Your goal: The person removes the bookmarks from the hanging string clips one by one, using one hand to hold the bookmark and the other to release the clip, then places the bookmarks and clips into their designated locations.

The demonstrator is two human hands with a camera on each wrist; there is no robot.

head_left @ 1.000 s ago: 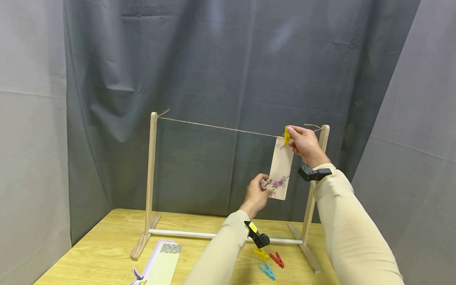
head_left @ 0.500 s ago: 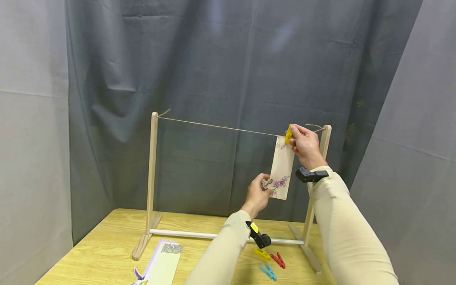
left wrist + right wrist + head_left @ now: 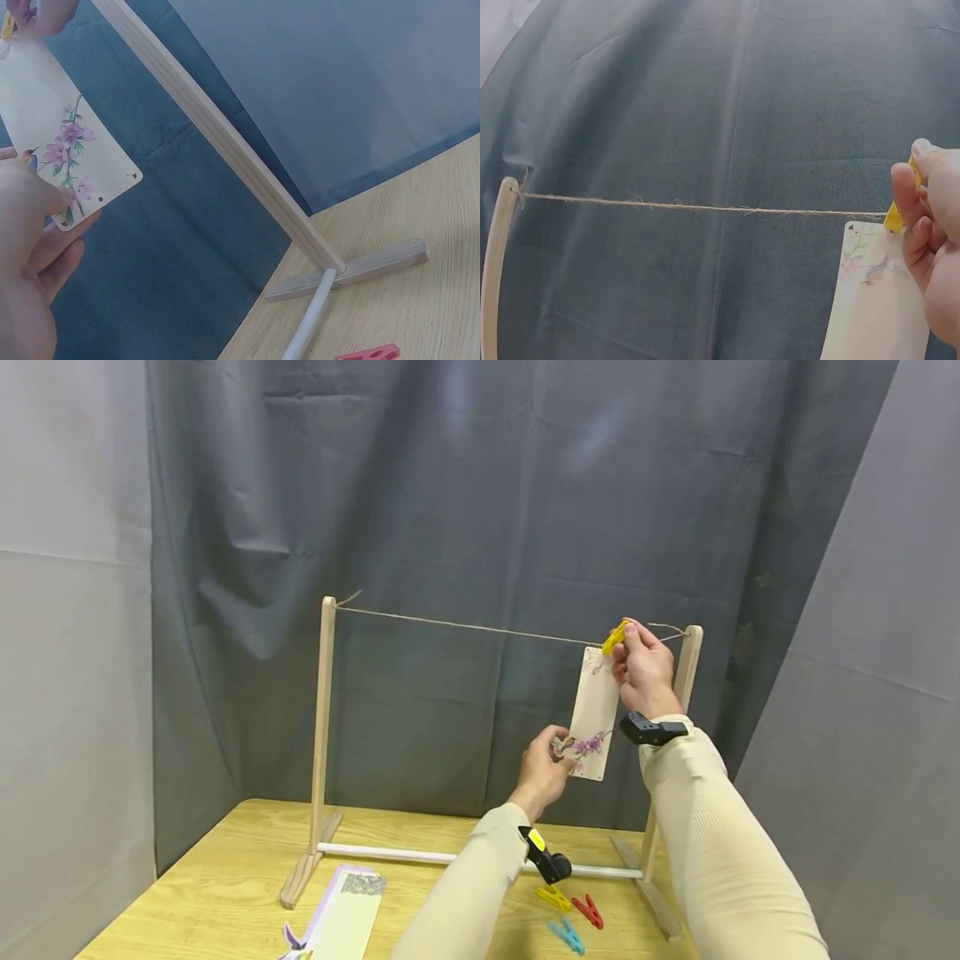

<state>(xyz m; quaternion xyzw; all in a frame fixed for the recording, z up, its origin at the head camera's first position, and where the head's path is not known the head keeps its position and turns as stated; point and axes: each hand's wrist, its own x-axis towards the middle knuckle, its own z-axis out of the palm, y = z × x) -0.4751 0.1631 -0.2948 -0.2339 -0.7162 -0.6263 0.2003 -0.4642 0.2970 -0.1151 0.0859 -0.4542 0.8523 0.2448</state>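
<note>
A cream bookmark-shaped card (image 3: 596,702) printed with pink-purple blossoms and a small bird hangs upright just under the twine (image 3: 465,627), near the right post. My left hand (image 3: 542,774) pinches its lower left edge; in the left wrist view the thumb lies on the printed face and fingers are behind. A yellow clothespin (image 3: 616,637) is pinched between thumb and fingers of my right hand (image 3: 647,668). The clothespin leans, with its lower tip at the card's top edge and the twine. Whether it grips both cannot be made out.
A wooden frame with a left post (image 3: 322,718), a right post (image 3: 686,668) and a white bottom bar (image 3: 390,853) stands on the table (image 3: 225,877). Yellow (image 3: 553,897), red (image 3: 588,911) and blue (image 3: 567,935) clothespins lie at front right. More cards (image 3: 347,914) lie at front left.
My right hand has tilted the yellow clothespin from near upright to leaning right, its lower tip rising to the card's top edge. The left hand and card stay nearly still.
</note>
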